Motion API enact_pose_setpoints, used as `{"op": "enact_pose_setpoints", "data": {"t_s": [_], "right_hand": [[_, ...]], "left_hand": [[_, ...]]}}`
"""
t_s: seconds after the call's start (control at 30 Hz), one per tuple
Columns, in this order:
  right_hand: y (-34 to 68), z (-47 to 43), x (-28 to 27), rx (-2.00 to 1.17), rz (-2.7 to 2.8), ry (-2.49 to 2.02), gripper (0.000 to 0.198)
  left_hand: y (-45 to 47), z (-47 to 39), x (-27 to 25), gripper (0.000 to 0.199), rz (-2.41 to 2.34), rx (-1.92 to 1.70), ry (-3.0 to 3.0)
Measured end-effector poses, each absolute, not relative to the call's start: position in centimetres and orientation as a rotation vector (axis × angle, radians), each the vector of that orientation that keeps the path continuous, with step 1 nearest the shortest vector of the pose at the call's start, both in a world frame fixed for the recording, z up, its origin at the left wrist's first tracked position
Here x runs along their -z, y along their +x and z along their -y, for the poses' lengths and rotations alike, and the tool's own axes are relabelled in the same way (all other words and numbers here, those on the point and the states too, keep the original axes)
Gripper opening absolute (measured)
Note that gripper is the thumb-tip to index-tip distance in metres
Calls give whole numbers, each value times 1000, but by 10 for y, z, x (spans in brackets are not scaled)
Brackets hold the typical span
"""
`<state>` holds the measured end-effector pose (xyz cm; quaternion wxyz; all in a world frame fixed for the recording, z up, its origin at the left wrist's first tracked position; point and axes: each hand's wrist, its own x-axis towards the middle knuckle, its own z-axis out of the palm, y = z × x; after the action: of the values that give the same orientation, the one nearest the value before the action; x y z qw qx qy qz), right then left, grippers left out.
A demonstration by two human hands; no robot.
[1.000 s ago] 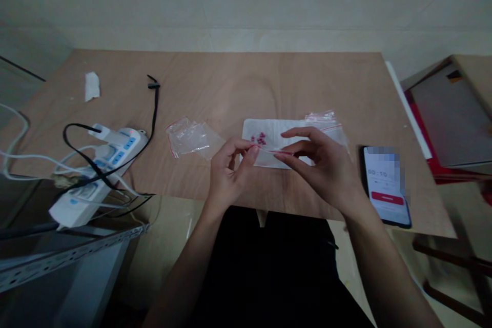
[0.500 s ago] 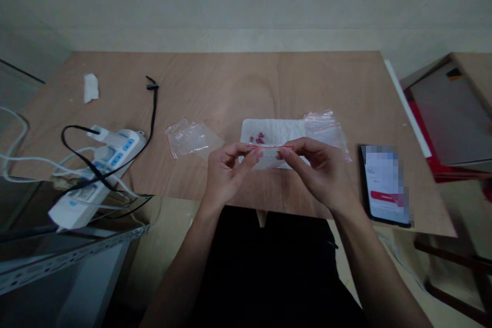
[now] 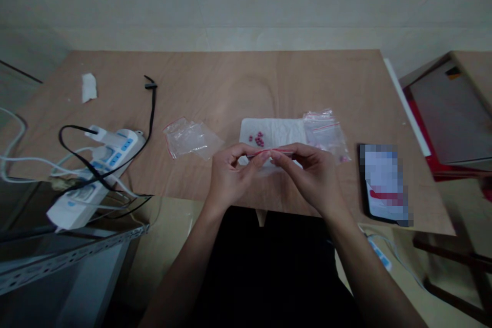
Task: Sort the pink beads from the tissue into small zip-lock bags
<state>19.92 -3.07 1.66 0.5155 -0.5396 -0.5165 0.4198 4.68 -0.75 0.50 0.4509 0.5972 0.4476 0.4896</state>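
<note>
Between my two hands is a clear zip-lock bag (image 3: 282, 151) with a red seal strip along its top. My left hand (image 3: 235, 170) pinches the strip at its left part, thumb on the near side. My right hand (image 3: 307, 173) pinches the same strip to the right, the two thumb tips almost touching. Most of the bag's body is hidden by my fingers or blends with what lies behind. Just beyond my hands a white sheet (image 3: 282, 130) lies on the table, with several small dark red beads (image 3: 259, 139) on its left half.
Clear zip-lock bags (image 3: 192, 138) lie left of the sheet, and more bags (image 3: 325, 130) overlap its right end. A phone (image 3: 385, 184) rests at the right. A power strip (image 3: 121, 149) with tangled cables hangs over the left edge. A white scrap (image 3: 89, 87) lies at far left.
My right hand has moved left along the red strip, bringing its thumb close to my left thumb. The beads and loose bags look the same.
</note>
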Motion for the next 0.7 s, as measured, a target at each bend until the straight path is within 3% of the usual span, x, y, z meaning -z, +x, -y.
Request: {"op": "enact_pose_setpoints", "data": {"t_s": [0.43, 0.57, 0.63, 0.7], "right_hand": [[221, 35, -35, -820, 1242, -1443, 13], [252, 19, -29, -562, 1169, -1565, 32], [274, 7, -19, -425, 1230, -1693, 28], [293, -5, -7, -321, 1334, -1870, 25]], "left_hand": [[35, -1, -9, 16, -1098, -1095, 1581], [1, -15, 6, 38, -1472, -1327, 1449], [-19, -22, 16, 46, -1789, -1331, 1444], [-36, -28, 25, 41, -2121, -1189, 1509]]}}
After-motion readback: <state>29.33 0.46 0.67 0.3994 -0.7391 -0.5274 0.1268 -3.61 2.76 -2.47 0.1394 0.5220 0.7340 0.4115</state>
